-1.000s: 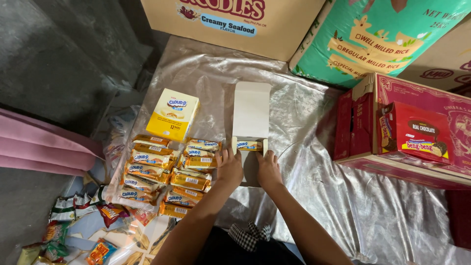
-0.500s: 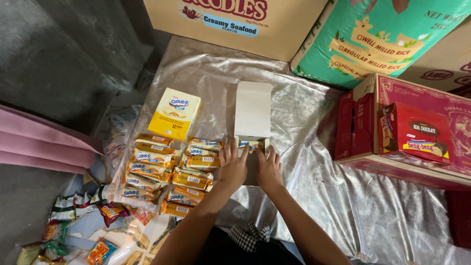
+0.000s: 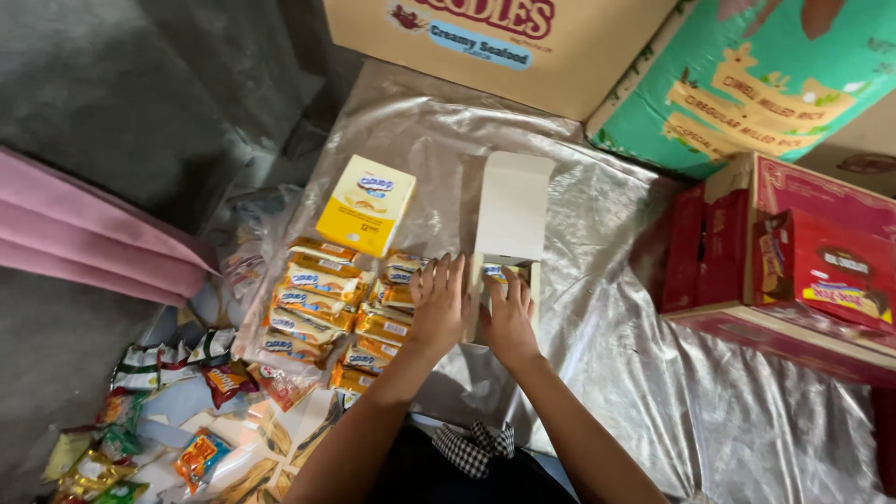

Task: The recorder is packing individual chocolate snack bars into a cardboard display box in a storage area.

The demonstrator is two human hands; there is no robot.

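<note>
The left hand (image 3: 439,303) lies flat with fingers spread wide, pressed on the left side of a small open white box (image 3: 509,238), holding nothing. The right hand (image 3: 509,317) is also open, fingers resting on the box's near end, where one wrapped snack (image 3: 495,272) shows inside. The box's lid stands folded back toward the far edge of the silver sheet (image 3: 653,392) that covers the floor. Just left of the left hand, yellow snack packs (image 3: 322,299) lie in rows, and a closed yellow box (image 3: 366,205) sits beyond them. At the sheet's far edge stand a tan carton (image 3: 523,47) and a green carton (image 3: 765,84); a red carton (image 3: 793,252) sits at its right edge. Loose mixed wrappers (image 3: 159,411) lie off the near left corner, beside pink cloth (image 3: 84,243) and grey floor (image 3: 112,84).
</note>
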